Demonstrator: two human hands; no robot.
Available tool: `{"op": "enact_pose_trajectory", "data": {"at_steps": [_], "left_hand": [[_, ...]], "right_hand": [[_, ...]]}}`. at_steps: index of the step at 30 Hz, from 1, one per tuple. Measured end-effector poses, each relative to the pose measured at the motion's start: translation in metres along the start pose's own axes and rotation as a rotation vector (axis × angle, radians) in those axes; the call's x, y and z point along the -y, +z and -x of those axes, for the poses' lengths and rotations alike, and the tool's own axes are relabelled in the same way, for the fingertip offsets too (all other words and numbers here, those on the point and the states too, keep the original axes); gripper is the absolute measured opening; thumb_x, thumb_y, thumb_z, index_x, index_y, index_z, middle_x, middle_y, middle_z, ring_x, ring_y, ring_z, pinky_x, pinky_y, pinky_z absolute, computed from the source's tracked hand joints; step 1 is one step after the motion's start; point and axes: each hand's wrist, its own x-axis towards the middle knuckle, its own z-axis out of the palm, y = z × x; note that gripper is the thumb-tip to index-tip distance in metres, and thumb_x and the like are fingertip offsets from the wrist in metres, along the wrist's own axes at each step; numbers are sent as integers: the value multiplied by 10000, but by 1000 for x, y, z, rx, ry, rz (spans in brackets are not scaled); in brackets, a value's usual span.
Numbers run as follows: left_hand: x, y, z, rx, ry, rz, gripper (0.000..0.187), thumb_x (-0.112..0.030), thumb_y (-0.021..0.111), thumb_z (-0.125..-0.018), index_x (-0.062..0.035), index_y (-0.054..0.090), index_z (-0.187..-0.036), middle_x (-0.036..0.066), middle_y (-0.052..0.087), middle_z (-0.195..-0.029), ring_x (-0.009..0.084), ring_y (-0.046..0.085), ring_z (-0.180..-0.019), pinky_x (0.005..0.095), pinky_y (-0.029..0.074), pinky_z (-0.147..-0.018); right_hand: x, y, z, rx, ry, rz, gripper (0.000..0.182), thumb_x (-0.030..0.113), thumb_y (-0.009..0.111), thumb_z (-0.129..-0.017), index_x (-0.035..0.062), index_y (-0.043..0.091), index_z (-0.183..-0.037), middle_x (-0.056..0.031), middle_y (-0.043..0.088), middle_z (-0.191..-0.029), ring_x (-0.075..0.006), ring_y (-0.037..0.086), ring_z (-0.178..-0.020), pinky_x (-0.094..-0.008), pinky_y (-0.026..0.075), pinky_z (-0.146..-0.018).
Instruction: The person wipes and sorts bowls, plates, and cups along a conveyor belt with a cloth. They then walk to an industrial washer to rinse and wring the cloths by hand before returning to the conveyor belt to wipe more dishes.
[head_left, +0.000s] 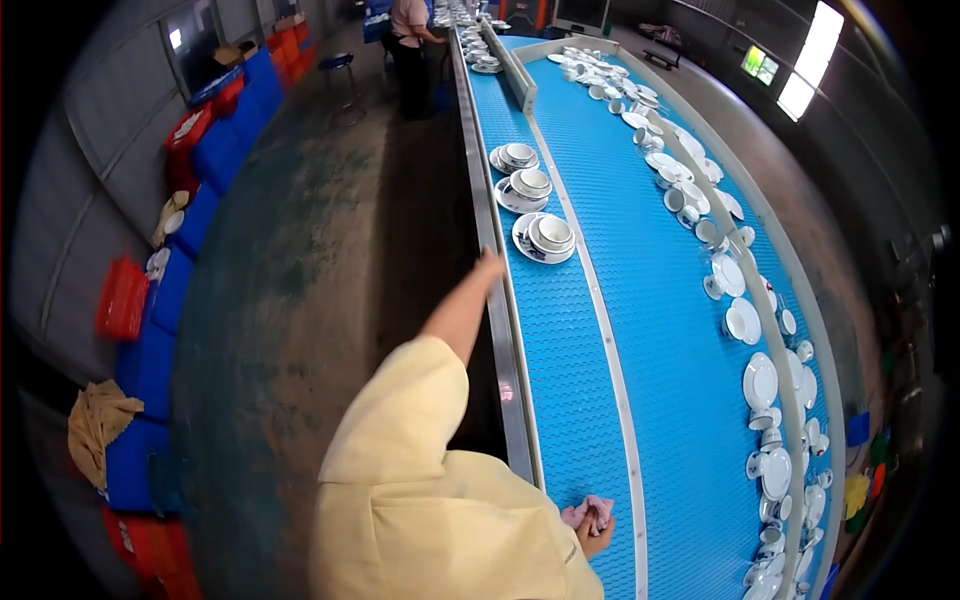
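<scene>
My left arm reaches forward over the metal side rail of the conveyor. My left hand [491,267], small and slightly blurred, has a finger stretched out and holds nothing I can see. Just beyond it on the blue belt stands the nearest stack of dishes [544,239], a white bowl on plates with dark blue patterning; hand and stack look apart. Two similar stacks, a middle one [523,190] and a far one [515,157], stand behind it in line. Close to my body, my right hand [597,540] is closed around a crumpled pink cloth [592,510].
A white divider strip [605,330] splits the blue belt [670,350]. Many white cups and plates [760,380] lie along its right side, by a curved rail. Blue crates [145,365] and red crates line the left wall. Another person [410,45] stands farther up the conveyor, near a stool [337,62].
</scene>
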Motion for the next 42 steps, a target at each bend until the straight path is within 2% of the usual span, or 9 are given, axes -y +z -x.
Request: {"op": "enact_pose_trajectory", "data": {"at_steps": [1,3,11,17,20,22,25,29,42], "left_hand": [[-29,-41,95,38,-158,84,599,-390,429,-862,-180,207,-1376,180,342,-1324,326,403,-1175,454,354,-935],[-14,-17,125,-331,29,-66,394,-262,359,-892,-190,369,-1279,152,428,-1221,329,497,-1039,463,415,-844],[11,-2,166,-312,-16,138,408,-258,395,-866,-144,359,-1257,159,464,-1183,353,475,-1061,472,423,-834],[25,27,183,-276,-42,120,441,-330,404,-838,-151,378,-1241,203,475,-1151,371,497,-1037,485,421,-833],[43,56,177,-322,46,220,407,-269,426,-812,-58,436,-1160,239,540,-1072,380,557,-955,509,445,-813],[7,36,252,-102,-77,378,312,-173,389,-831,18,540,-1027,236,595,-944,359,605,-847,456,513,-722],[30,77,253,-51,-39,465,336,-235,438,-843,55,596,-905,214,605,-970,349,610,-828,466,527,-685],[57,95,192,-207,0,85,481,-384,451,-826,37,568,-1028,266,552,-1049,372,566,-952,443,514,-754],[88,100,301,-332,-26,10,487,-436,428,-834,-26,555,-1063,256,567,-1013,405,567,-927,465,515,-735]], "right_hand": [[-4,-5,2,-4,-13,42,158,91,584,-811,-20,549,-918,-105,601,-792,-118,534,-718,-262,447,-609],[3,-9,2,6,-17,41,205,105,617,-787,-29,549,-926,-118,592,-812,-151,535,-728,-285,442,-634],[-24,-68,22,-50,-212,118,235,49,626,-709,-20,552,-921,-127,569,-807,-229,540,-703,-318,437,-643],[-46,-98,23,-198,-131,198,273,71,638,-652,4,558,-905,-140,573,-815,-272,577,-735,-327,458,-653],[-72,-114,29,-199,-115,259,265,106,649,-655,45,569,-901,-140,587,-829,-311,584,-717,-360,474,-619],[-90,-127,35,-216,-76,302,276,120,657,-646,64,566,-900,-136,586,-817,-319,576,-697,-363,476,-589],[-108,-152,39,-240,-99,291,339,208,680,-654,83,566,-948,-121,586,-874,-316,580,-757,-365,485,-625],[-99,-165,48,-308,-99,299,357,213,680,-647,113,576,-974,-95,592,-878,-294,587,-758,-367,486,-625],[-131,-267,90,-348,-27,199,318,243,660,-686,111,570,-961,-100,600,-869,-308,587,-750,-374,485,-618]]}}
